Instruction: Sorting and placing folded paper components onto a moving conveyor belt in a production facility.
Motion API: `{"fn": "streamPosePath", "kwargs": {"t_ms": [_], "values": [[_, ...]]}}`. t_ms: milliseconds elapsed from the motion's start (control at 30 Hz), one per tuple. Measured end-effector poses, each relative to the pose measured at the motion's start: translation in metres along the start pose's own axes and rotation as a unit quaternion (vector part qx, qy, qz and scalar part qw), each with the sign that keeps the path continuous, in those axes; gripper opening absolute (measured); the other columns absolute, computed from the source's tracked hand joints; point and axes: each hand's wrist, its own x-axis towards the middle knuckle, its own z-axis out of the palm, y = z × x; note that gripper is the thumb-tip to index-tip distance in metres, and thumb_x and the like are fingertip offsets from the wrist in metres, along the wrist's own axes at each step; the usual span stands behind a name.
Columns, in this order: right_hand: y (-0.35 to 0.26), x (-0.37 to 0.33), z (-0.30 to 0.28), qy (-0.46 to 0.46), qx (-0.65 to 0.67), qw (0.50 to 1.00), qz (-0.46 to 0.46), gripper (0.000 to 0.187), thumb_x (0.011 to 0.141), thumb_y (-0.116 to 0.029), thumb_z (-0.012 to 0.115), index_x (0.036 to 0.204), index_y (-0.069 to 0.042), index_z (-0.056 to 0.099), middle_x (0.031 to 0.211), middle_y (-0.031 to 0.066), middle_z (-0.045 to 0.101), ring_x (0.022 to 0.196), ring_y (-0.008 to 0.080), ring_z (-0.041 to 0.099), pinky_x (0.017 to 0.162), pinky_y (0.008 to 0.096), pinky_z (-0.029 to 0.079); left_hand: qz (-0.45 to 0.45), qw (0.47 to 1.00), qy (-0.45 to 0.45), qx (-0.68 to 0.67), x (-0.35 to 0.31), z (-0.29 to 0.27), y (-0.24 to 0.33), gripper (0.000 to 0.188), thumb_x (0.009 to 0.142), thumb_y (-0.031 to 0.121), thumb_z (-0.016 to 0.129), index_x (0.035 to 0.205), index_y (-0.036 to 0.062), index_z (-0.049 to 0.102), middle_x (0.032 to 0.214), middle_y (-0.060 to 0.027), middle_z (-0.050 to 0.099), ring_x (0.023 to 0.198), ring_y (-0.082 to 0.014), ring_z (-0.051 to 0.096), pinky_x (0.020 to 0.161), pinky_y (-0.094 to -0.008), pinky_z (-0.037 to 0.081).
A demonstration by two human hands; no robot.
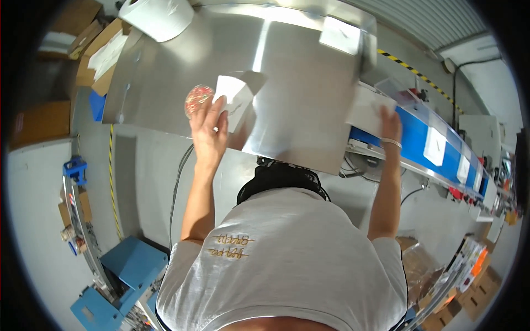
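My left hand (208, 118) is at the near left edge of the metal table, with its fingers curled against a round, red-speckled thing in a shiny wrap (197, 99). Its index finger and thumb lie beside a white packet or box (233, 98), which throws a shadow to its right. The exact grip is partly hidden behind the fingers. At the right, my right hand (391, 124) is smeared by motion over a flat white piece (365, 107) at the near end of a blue conveyor belt (408, 127). Whether it grips this piece is not clear.
Flat white pieces (435, 146) lie spaced along the belt, under a clear guard. On the metal table (303, 94), a white sheet (339, 36) lies far right and a big white roll (157, 19) stands far left. Open cardboard boxes (105, 58) adjoin the left side.
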Motion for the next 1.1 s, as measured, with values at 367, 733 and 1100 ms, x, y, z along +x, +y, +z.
{"fn": "streamPosePath", "kwargs": {"t_ms": [367, 733, 1100], "values": [[-0.205, -0.019, -0.097, 0.071, 0.463, 0.812, -0.347, 0.044, 0.071, -0.016, 0.072, 0.111, -0.012, 0.054, 0.111, 0.0087, 0.053, 0.102, 0.025, 0.052, 0.088, 0.0338, 0.043, 0.031, 0.999, -0.024, -0.021, 0.003, 0.002, -0.004, 0.031, 0.072, 0.0, 0.063, 0.1, 0.0125, 0.066, 0.122, -0.0147, 0.049, 0.108, -0.0268, 0.051, 0.092, -0.041, 0.036], [-0.287, 0.005, -0.103, -0.125, 0.525, 0.701, -0.466, 0.041, 0.066, -0.013, 0.072, 0.105, -0.01, 0.057, 0.105, 0.0064, 0.055, 0.1, 0.0231, 0.053, 0.085, 0.0322, 0.044, 0.079, 0.996, -0.026, -0.023, 0.009, -0.003, -0.009, 0.029, 0.07, 0.002, 0.065, 0.097, 0.0132, 0.067, 0.123, -0.0177, 0.044, 0.108, -0.0311, 0.049, 0.092, -0.0418, 0.036], [-0.218, -0.013, -0.059, -0.1, 0.639, 0.682, -0.341, 0.029, 0.078, -0.015, 0.069, 0.101, -0.006, 0.055, 0.096, 0.0024, 0.057, 0.085, 0.0093, 0.053, 0.076, 0.0235, 0.044, 0.08, 0.997, -0.007, -0.004, 0.016, 0.007, -0.01, 0.024, 0.073, -0.007, 0.058, 0.096, 0.0013, 0.06, 0.112, -0.0153, 0.053, 0.115, -0.0342, 0.044, 0.095, -0.0411, 0.04]]}}
